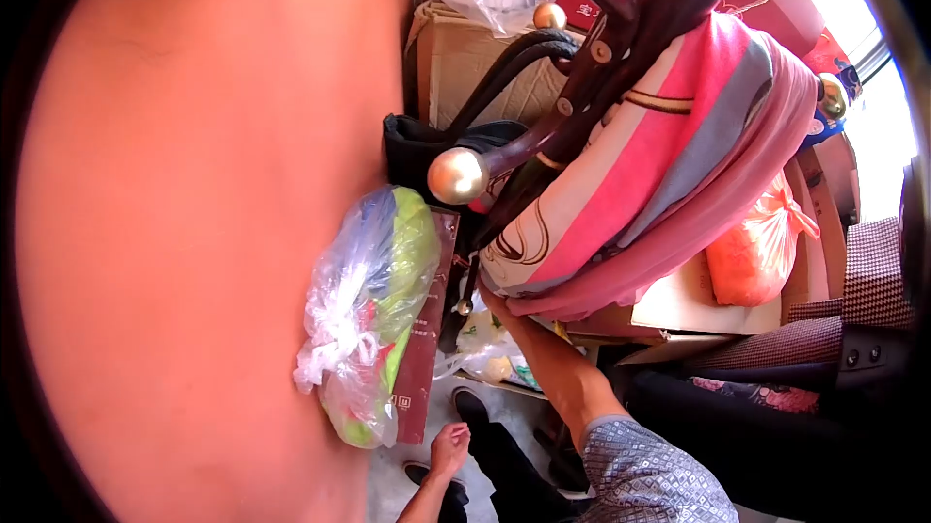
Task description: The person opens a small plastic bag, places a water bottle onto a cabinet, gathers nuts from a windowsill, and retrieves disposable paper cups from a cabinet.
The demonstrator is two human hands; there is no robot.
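Note:
A pink, grey and white patterned cloth (659, 164), like a towel or blanket, hangs draped over a dark coat rack (601, 53) with gold ball tips. My right hand (499, 308) reaches up to the cloth's lower end; its fingers are hidden by the fabric, so I cannot tell whether they grip it. Lower down, my left hand (451, 448) hangs over the floor by my shoes, fingers curled in, with nothing visible in them. Left of the rack is a knotted clear plastic bag (369, 319) with green and blue contents, against a dark red box (424, 368).
A smooth orange-pink surface (194, 232) fills the left side. Behind the rack stand a cardboard box (533, 82) and a black bag with handles (412, 150). An orange plastic bag (752, 261) sits in an open carton to the right, above dark checked clothing (873, 271).

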